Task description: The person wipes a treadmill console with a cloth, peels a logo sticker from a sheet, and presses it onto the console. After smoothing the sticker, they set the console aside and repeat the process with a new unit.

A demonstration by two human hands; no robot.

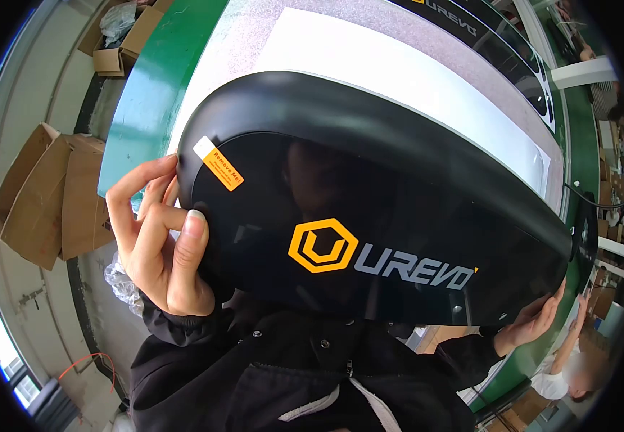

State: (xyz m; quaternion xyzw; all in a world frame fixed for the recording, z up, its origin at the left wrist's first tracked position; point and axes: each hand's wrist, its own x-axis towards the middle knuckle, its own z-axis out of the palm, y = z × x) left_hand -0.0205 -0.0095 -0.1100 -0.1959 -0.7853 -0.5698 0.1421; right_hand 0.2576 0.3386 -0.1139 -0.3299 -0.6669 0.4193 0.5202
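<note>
**Black UREVO cover held up by both hands, orange sticker on its face**

One glossy black cover (276,187) is held at the near side of the table (154,79), in front of the dark jacket (290,389), its broad face toward the camera. The left hand (157,252) grips its left end, thumb against the edge and fingers (146,173) bent, their tips at the rim. The right hand (531,327) supports the lower right end with its fingers close together; part of that grip is hidden, so its exact spread cannot be told.

The cover bears one yellow hexagon logo (323,245) and one line of grey lettering (416,266), both in place. One orange "Remove Me!" sticker (222,165) is on the upper left, not peeled off. Whether anything behind the cover is fitted cannot be seen.

Beyond it, one white sheet (384,65) lies on a speckled mat (236,43). At the far right is at least one more dark panel (441,18) with the same lettering.

On the left are two cardboard boxes, one far (110,61), holding clear plastic, and one nearer (60,201). At right, a person in white (551,383) is partly visible.
</note>
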